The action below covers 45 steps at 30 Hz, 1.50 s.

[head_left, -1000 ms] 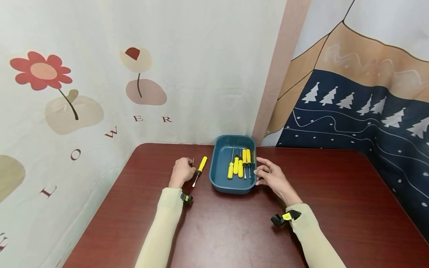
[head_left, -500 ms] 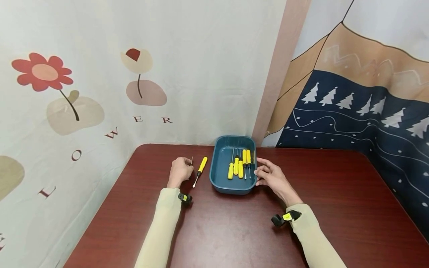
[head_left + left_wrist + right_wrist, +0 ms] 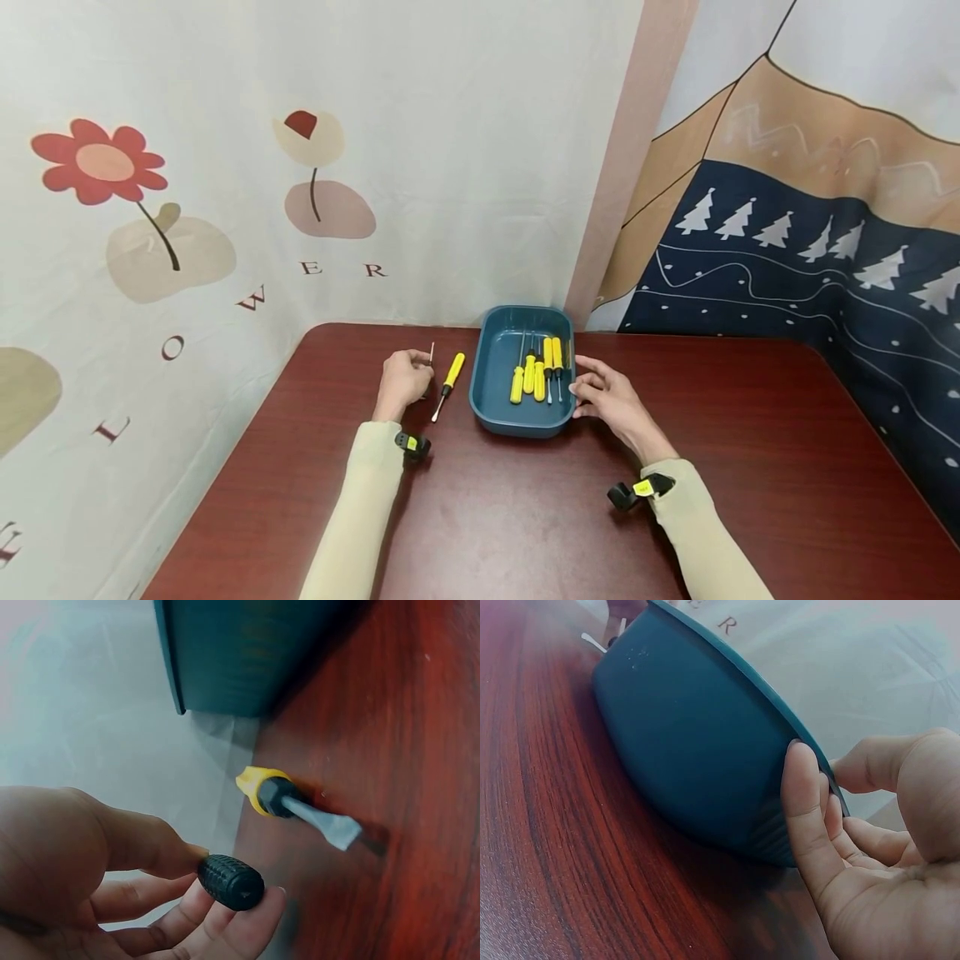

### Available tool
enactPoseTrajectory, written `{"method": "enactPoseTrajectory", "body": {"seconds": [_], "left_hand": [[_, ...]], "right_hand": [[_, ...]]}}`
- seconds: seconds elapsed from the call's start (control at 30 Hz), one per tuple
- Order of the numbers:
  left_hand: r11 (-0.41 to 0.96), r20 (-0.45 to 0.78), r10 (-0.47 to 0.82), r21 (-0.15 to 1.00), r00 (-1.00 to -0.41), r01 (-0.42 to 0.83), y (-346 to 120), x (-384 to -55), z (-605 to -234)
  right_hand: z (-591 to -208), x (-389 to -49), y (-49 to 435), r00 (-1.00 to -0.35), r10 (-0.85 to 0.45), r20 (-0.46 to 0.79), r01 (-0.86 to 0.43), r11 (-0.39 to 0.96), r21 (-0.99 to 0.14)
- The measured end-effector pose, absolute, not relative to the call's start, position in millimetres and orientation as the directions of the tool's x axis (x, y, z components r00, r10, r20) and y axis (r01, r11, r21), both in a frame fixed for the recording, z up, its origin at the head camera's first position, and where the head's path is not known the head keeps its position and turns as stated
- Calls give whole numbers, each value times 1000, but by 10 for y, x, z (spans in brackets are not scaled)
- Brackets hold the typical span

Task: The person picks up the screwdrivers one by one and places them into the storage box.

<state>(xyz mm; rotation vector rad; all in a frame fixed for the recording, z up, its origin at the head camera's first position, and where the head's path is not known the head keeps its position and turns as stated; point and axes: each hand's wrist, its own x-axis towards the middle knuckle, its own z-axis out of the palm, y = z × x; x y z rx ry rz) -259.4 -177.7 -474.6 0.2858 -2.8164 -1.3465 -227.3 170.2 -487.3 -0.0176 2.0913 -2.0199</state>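
My left hand (image 3: 405, 382) pinches a small screwdriver by its black, ribbed handle (image 3: 231, 882) between thumb and fingers. Its thin metal shaft (image 3: 432, 352) points up past the fingertips in the head view. Just right of that hand, a yellow-and-black screwdriver (image 3: 453, 375) lies on the table, flat blade (image 3: 336, 827) toward the near side. The blue-green plastic bin (image 3: 517, 423) stands further right and holds several yellow-handled screwdrivers (image 3: 539, 380) side by side. My right hand (image 3: 611, 400) grips the bin's right rim (image 3: 821, 766), thumb over the edge and fingers against the outer wall.
The reddish-brown wooden table (image 3: 495, 517) reaches back to a pale printed curtain (image 3: 450, 167). At the right hangs a dark blue curtain with white trees (image 3: 772, 229). The bin stands near the table's back edge.
My left hand has shifted slightly left, away from the lying screwdriver, and the shaft of the held one stands more upright. The right hand and the bin have stayed in place.
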Motion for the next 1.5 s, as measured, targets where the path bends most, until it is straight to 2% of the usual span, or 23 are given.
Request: {"method": "enactPoseTrajectory", "body": {"seconds": [0.43, 1.17, 1.5], "left_hand": [[511, -57, -143, 851, -988, -123, -1708, -2595, -4671], [430, -63, -74, 898, -995, -89, -1573, -2584, -4582], [414, -26, -47, 909, -999, -44, -1516, -2557, -4514]], "right_hand": [[-4890, -2268, 1705, -973, -178, -149, 143, 46, -989], [-4894, -2282, 1733, -972, -181, -151, 143, 56, -988], [-4896, -2273, 1716, -972, -187, -139, 132, 47, -990]]}}
